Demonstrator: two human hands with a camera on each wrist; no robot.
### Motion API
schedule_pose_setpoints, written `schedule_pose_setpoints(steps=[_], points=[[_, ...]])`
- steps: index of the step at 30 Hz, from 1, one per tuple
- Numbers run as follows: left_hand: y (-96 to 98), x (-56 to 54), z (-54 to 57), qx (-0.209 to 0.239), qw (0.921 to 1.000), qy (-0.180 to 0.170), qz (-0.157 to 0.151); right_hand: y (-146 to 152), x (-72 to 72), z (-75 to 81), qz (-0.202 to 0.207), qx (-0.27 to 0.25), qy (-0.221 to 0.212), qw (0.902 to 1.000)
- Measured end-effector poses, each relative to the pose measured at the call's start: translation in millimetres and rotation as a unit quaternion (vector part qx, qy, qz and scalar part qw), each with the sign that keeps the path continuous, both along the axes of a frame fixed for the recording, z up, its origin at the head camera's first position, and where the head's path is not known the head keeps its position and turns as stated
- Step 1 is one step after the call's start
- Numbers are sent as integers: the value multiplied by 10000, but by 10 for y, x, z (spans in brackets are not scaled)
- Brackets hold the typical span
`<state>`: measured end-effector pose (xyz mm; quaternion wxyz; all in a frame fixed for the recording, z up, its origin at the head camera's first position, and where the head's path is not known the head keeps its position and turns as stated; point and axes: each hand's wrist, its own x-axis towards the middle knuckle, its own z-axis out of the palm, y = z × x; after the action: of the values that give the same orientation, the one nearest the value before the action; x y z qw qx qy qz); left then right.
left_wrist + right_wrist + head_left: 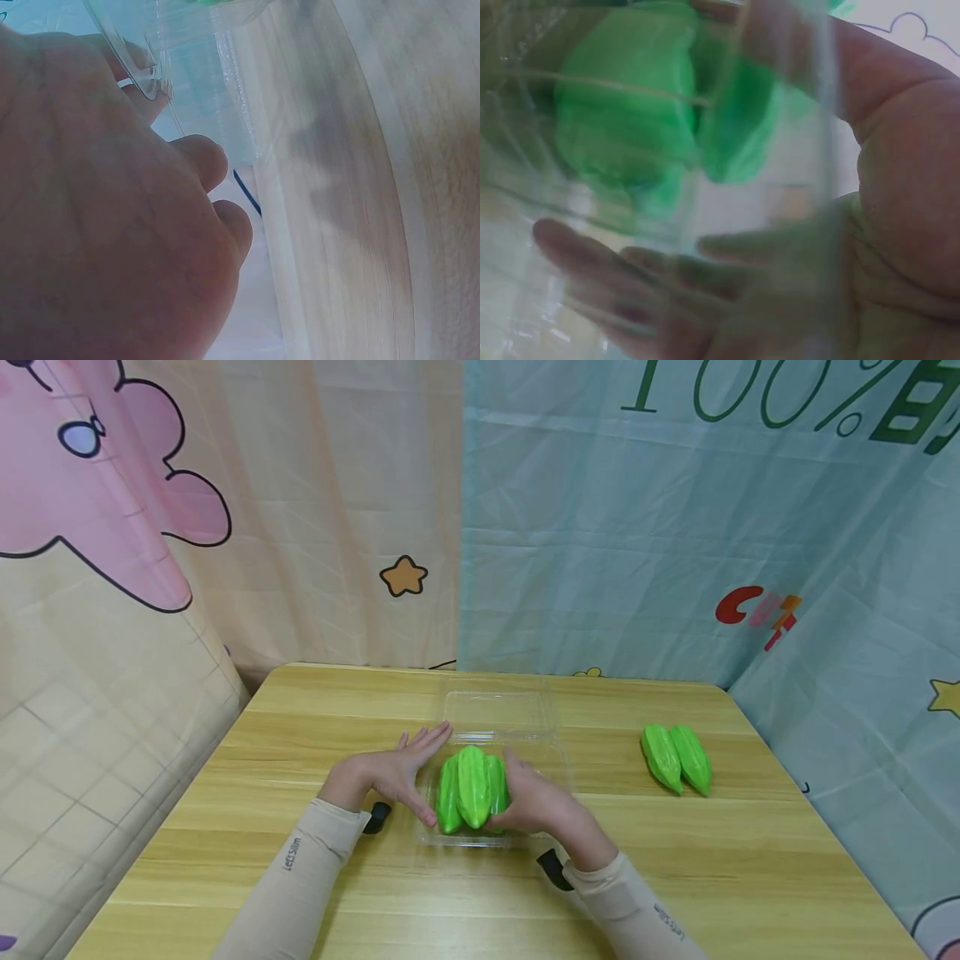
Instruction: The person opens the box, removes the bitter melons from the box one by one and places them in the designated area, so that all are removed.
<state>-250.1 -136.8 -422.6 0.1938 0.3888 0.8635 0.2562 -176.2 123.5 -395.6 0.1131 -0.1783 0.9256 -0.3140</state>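
A clear plastic clamshell box (468,841) lies opened on the table, its lid (495,714) folded back. Three green star fruits (472,785) sit close together in its base, the middle one highest. My left hand (393,774) spans the left side of the box, thumb and fingers spread, beside the rim that the left wrist view shows near the fingers. On the other side, my right hand (538,797) has its thumb and fingertips around the rightmost fruit. Through the clear plastic, the right wrist view shows its fingers extended, with a gap below the green fruit (739,124).
Two more green star fruits (675,760) lie side by side on the right part of the wooden table (360,893). Printed curtains (337,527) hang behind the table and along both sides.
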Motion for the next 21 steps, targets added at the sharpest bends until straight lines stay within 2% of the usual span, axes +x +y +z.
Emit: schedule_pose_setpoints(steps=[5,12,21], points=[[4,3,12,-65,10000,-11,14,-11,-37,-60,290,-42,137,9995],[4,0,27,-79,9999,-65,-21,12,-82,-89,574,-180,79,9982],[13,-7,31,-126,9999,-64,-30,59,-104,-78,493,-123,-211,9985]])
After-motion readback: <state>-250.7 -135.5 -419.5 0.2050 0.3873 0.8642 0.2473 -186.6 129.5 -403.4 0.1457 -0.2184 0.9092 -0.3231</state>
